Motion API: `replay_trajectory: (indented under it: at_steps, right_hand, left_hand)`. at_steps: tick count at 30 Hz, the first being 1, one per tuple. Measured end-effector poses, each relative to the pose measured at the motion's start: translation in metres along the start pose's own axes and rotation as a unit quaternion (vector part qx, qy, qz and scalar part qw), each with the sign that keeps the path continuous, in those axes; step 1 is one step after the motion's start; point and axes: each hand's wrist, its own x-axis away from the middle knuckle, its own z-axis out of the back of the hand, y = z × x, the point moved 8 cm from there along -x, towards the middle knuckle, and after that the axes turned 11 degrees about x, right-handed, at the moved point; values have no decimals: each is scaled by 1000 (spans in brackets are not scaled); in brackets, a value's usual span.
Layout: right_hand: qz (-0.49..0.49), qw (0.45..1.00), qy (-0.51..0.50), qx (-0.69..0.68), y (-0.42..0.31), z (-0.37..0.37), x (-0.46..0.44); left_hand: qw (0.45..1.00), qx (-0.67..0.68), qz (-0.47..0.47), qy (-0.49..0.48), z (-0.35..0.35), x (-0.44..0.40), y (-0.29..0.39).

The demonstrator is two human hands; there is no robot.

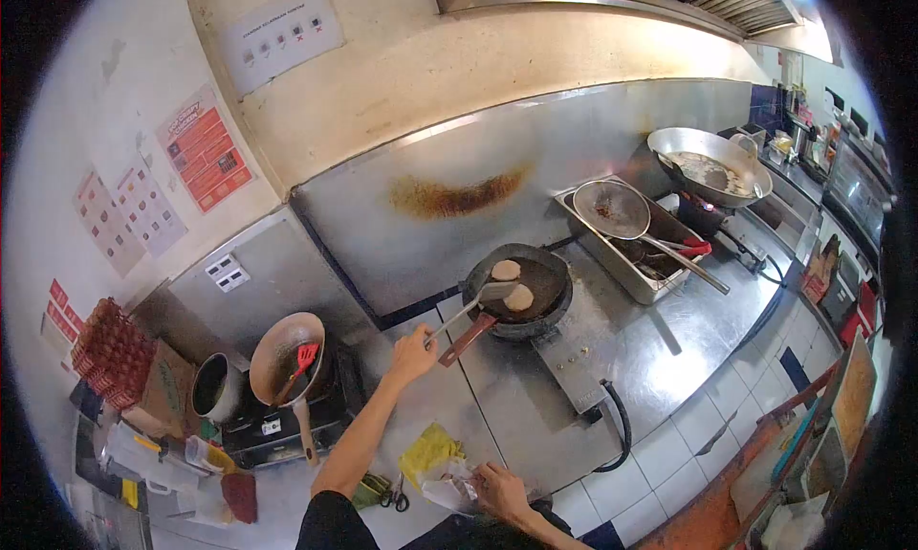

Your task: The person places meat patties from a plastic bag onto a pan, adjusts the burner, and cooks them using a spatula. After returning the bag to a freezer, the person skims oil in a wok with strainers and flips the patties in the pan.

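My left hand [413, 353] is closed round the handle of a spatula [464, 313]. Its blade lies over the dark frying pan [547, 280], touching or just above one of two round patties, the nearer patty [518, 298]. Further back in the pan lies the other patty [506, 271]. The pan's reddish-brown handle [469, 340] points toward me, beside the spatula. Low in the view, my right hand [501, 493] has its fingers closed on the edge of a crumpled clear plastic bag [448, 483]. A yellow-green wrapper [430, 451] lies against this bag.
Scissors [394, 495] lie left of the bag. On the left hob stand a wok [287, 359] with a red spatula [304, 361] and a pot [218, 387]. Rightward are a metal tray [643, 287] with a strainer [612, 209] and a large wok [710, 167].
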Motion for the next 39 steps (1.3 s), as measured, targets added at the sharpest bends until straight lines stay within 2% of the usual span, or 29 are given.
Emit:
replay_trajectory:
  at_steps: [4, 5, 6, 7, 8, 10, 12, 13, 15, 16, 18, 21, 24, 26, 27, 30, 33, 35, 37, 39]
  right_hand:
    - [19, 1000, 22, -10, -6, 9, 2]
    - [13, 1000, 17, -8, -9, 13, 1]
    - [14, 1000, 21, -7, -7, 11, 1]
    - [13, 1000, 19, -16, -3, 4, 2]
    - [13, 999, 19, -25, -1, 0, 3]
    - [12, 1000, 11, -18, -2, 1, 3]
    - [8, 1000, 1, -12, -1, 0, 2]
    - [12, 1000, 2, -10, -2, 0, 2]
    - [11, 1000, 8, -9, 2, -3, 3]
    - [16, 1000, 0, 0, 6, -10, 4]
    - [18, 1000, -6, 7, 9, -13, 5]
    - [30, 999, 1, -27, 1, -4, 2]
    - [25, 998, 14, -52, 1, 4, 1]
    - [19, 998, -50, -32, 6, -11, 3]
    - [18, 998, -47, -32, 5, -6, 1]
    - [31, 998, -47, -42, 3, -1, 1]
    - [57, 997, 9, -57, 5, -4, 5]
    - [13, 996, -75, -51, -2, 5, 1]
    - [26, 995, -80, -55, 6, -2, 1]
    - [32, 994, -82, -64, 7, -7, 4]
  left_hand:
    - [996, 72, 50, -14, -42, -26, -64]
    - [984, 143, 93, -44, -60, -36, -87]
    - [965, 212, 136, -73, -66, -37, -88]
    - [966, 211, 133, -73, -64, -41, -85]
    - [937, 256, 210, -112, -72, -39, -91]
    - [900, 296, 281, -151, -67, -31, -72]
    - [959, 218, 141, -114, -40, -34, -31]
    - [960, 216, 138, -116, -34, -34, -24]
    - [990, 141, 12, -18, -1, -43, 4]
    - [990, 140, 6, -21, 8, -48, 12]
    - [999, 10, -31, 8, 29, -56, 25]
    - [996, -68, -55, 8, 36, -74, 24]
    - [995, -84, -55, -9, 26, -82, 23]
    - [995, -87, -51, -7, 15, -84, 24]
    - [995, -89, -45, -4, 11, -85, 29]
    - [997, -53, -43, 42, 1, -84, 48]
    - [999, -1, -41, 36, -28, -101, 39]
    - [998, 11, -50, 34, -32, -102, 47]
    - [997, 24, -62, 28, -29, -102, 60]
    - [992, -11, -119, 51, -12, -94, 75]
